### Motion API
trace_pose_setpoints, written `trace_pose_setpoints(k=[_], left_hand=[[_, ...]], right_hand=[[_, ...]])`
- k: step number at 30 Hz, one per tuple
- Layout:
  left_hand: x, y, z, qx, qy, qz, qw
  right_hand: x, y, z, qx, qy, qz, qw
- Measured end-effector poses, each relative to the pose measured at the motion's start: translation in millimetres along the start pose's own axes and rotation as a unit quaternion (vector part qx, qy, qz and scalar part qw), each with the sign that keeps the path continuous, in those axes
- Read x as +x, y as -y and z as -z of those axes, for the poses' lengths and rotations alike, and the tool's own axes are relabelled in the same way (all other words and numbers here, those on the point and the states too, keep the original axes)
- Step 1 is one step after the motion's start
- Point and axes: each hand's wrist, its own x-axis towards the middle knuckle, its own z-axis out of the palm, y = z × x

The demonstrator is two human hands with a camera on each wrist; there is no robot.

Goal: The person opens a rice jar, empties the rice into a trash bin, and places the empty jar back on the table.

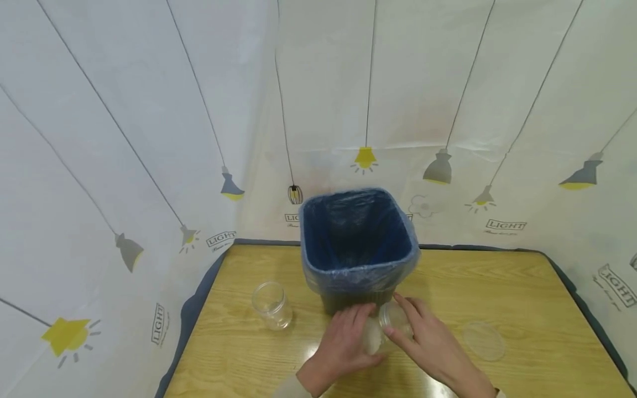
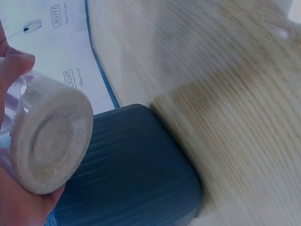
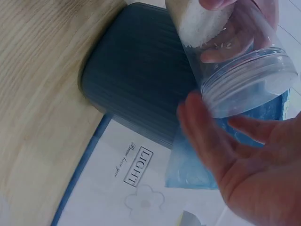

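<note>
While the left hand [image 1: 343,340] is gripping a clear grain jar [image 2: 54,136], long axis slanting, ridged end [image 3: 249,80] facing the right hand [image 1: 430,342], fingers parted, a lined bin [image 3: 136,70] is standing just beyond.

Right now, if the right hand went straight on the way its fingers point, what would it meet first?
Probably the ridged end of the clear jar, held by the left hand; the bin appears to lie beyond, though depth is unclear.
</note>
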Motion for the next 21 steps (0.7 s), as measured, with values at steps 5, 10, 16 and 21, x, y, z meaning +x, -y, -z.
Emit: trace_pose_setpoints(k=[5, 10, 16, 21], left_hand=[[-0.7, 0.9, -4.3, 0.026, -0.031, -0.013, 0.9991], [1.0, 3.0, -1.8, 0.033, -0.044, -0.028, 0.9981], [2.6, 4.2, 7.1, -0.004, -0.007, -0.026, 0.9996], [2.0, 7.9, 9.7, -0.038, 0.033, -0.023, 0.9985]], right_hand=[[2, 2, 3, 0.027, 0.042, -0.056, 0.997], [1, -2, 4, 0.047, 0.032, -0.023, 0.998], [-1, -8, 5, 0.031, -0.004, 0.076, 0.997], [-1, -9, 9, -0.008, -0.018, 0.143, 0.990]])
